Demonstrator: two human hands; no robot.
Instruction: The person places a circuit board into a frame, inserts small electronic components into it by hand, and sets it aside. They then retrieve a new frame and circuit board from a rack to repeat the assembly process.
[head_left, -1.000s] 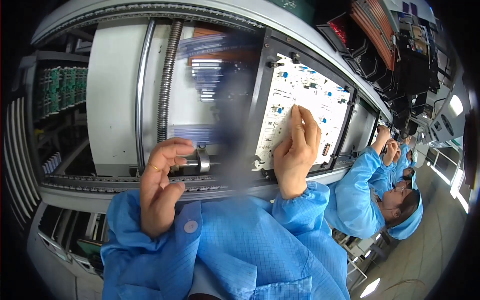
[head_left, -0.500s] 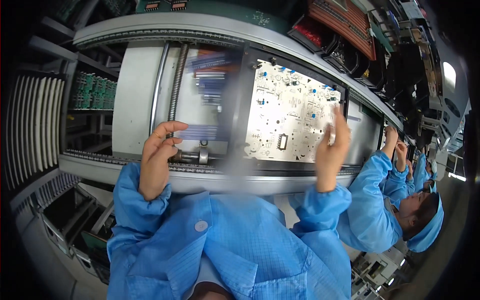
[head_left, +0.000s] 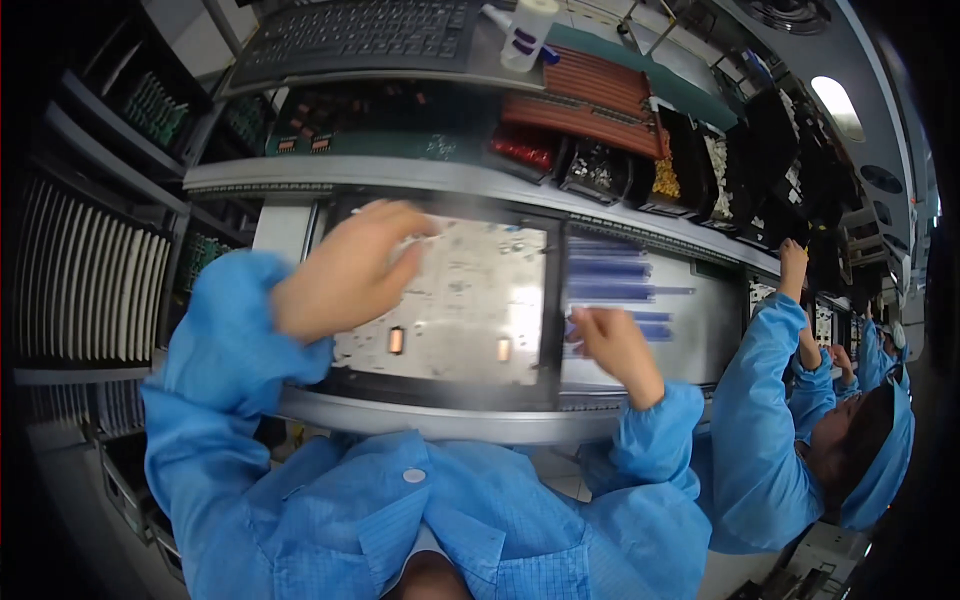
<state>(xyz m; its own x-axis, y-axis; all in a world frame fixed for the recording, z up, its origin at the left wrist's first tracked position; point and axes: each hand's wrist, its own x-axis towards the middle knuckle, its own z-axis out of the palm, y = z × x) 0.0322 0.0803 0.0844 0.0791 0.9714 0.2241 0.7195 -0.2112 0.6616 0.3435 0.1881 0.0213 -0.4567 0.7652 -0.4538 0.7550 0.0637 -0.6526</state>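
Note:
A pale printed circuit board (head_left: 460, 300) lies in a black carrier frame (head_left: 552, 300) on the conveyor in front of me. Two small orange-and-black components (head_left: 397, 341) sit near its front edge, and a few small blue parts show toward its far right corner. My left hand (head_left: 350, 268) hovers over the board's far left part, smeared by motion; its thumb stands apart from the bent fingers, and nothing shows between them. Beside the frame's right edge is my right hand (head_left: 615, 345), fingers pinched together above blue-violet strips (head_left: 610, 270). Whatever the fingertips hold, if anything, is hidden.
Beyond the conveyor rail (head_left: 420, 180) are black bins of small parts (head_left: 595, 170), brown ribbed trays (head_left: 600, 85), a keyboard (head_left: 365, 40) and a white bottle (head_left: 528, 35). A slotted rack (head_left: 90, 270) stands left. Another person (head_left: 770, 420) works close on my right.
The view has shifted. The framed board lies farther left, with the strips now right of it. My left hand has moved over the board; my right hand is now beside the frame, fingers pinched.

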